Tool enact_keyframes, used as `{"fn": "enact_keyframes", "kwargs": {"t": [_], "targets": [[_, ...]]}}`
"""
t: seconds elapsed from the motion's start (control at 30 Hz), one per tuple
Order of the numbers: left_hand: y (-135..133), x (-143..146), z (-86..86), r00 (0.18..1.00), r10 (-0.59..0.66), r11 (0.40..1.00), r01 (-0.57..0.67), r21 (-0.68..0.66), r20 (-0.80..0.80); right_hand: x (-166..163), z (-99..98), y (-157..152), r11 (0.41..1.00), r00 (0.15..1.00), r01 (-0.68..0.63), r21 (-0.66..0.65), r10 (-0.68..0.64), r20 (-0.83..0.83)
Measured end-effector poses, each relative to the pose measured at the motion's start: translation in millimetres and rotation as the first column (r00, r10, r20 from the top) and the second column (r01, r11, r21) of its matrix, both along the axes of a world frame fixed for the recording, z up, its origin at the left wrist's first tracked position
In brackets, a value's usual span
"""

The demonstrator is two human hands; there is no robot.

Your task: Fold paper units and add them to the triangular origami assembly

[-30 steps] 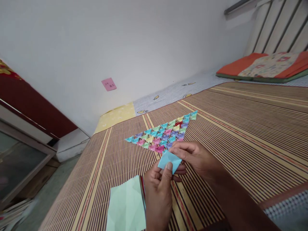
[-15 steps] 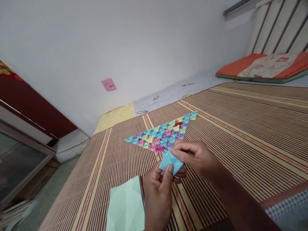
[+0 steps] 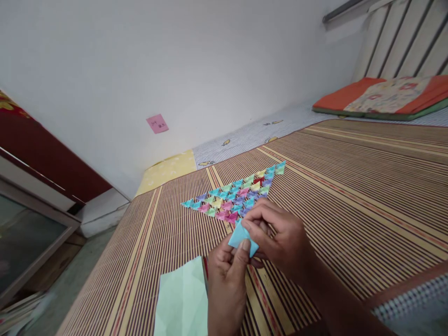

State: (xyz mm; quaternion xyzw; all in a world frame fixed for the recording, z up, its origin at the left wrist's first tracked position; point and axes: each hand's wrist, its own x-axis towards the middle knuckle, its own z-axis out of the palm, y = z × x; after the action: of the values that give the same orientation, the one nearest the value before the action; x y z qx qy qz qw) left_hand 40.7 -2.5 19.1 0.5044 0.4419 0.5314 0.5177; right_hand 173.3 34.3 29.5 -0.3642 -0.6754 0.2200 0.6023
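A small folded light blue paper (image 3: 239, 239) is pinched between both hands above the striped bamboo mat (image 3: 350, 186). My left hand (image 3: 226, 284) grips it from below with the thumb pressed on its front. My right hand (image 3: 280, 235) curls over its upper right edge, fingers closed on the fold. Just beyond the hands lies a triangle of several small coloured folded paper pieces (image 3: 238, 196), flat on the mat. Part of the blue paper is hidden behind my right fingers.
A pale green creased sheet (image 3: 182, 303) lies on the mat under my left wrist. A pink sticky note (image 3: 157, 123) is on the white wall. An orange patterned cushion (image 3: 385, 95) sits at the far right. A dark red cabinet (image 3: 35, 154) stands left.
My right hand has curled further over the blue paper and moved slightly left and down, covering more of it. The left hand holds in nearly the same place.
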Motion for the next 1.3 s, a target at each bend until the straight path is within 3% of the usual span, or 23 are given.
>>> {"fn": "enact_keyframes", "kwargs": {"t": [0.03, 0.1, 0.17, 0.33, 0.43, 0.53, 0.67, 0.8, 0.93, 1.13, 1.3], "targets": [[0, 0, -0.1, 1.0, -0.005, 1.0, 0.005, -0.008, -0.001, 0, 0.5, -1, 0.99, 0.993, -0.103, -0.101, 0.097, -0.063], [1, 1, 0.7, 1.0, -0.018, 1.0, 0.018, -0.025, -0.006, 2, 1.2, 0, 0.907, 0.939, -0.318, -0.274, 0.263, -0.221], [2, 2, 3.1, 1.0, -0.015, 0.999, 0.015, -0.035, -0.006, 4, 0.3, 1, 0.837, 0.885, -0.429, -0.341, 0.313, -0.345], [-4, -4, 14.1, 0.993, 0.112, 0.99, -0.115, 0.087, 0.029, 7, -6.0, 11, 0.839, 0.866, -0.433, -0.328, 0.286, -0.411], [-9, -11, 17.0, 0.993, 0.069, 0.987, -0.053, 0.15, -0.099, 5, -7.2, 13, 0.813, 0.855, -0.456, -0.361, 0.287, -0.433], [-9, -17, 14.3, 0.978, 0.006, 0.994, 0.016, 0.104, -0.206, 2, -5.1, 11, 0.814, 0.863, -0.445, -0.372, 0.28, -0.42], [-2, -24, 8.5, 0.993, 0.091, 0.994, -0.085, 0.075, -0.075, 4, -1.5, 7, 0.851, 0.883, -0.403, -0.336, 0.266, -0.385], [2, -32, 5.5, 0.984, 0.178, 0.977, -0.178, 0.118, 0.011, 14, -2.2, 5, 0.862, 0.88, -0.459, -0.214, 0.409, -0.24], [1, -34, 6.5, 0.985, 0.171, 0.972, -0.171, 0.164, 0.014, 16, -3.2, 6, 0.878, 0.892, -0.445, -0.175, 0.415, -0.181], [-2, -26, 12.3, 0.963, 0.267, 0.949, -0.256, 0.182, -0.041, 13, 0.7, 3, 0.906, 0.911, -0.408, -0.118, 0.394, -0.12], [-2, -18, 10.1, 0.951, 0.308, 0.944, -0.304, 0.128, -0.016, 9, -0.4, 2, 0.927, 0.931, -0.354, -0.125, 0.338, -0.137]]}}
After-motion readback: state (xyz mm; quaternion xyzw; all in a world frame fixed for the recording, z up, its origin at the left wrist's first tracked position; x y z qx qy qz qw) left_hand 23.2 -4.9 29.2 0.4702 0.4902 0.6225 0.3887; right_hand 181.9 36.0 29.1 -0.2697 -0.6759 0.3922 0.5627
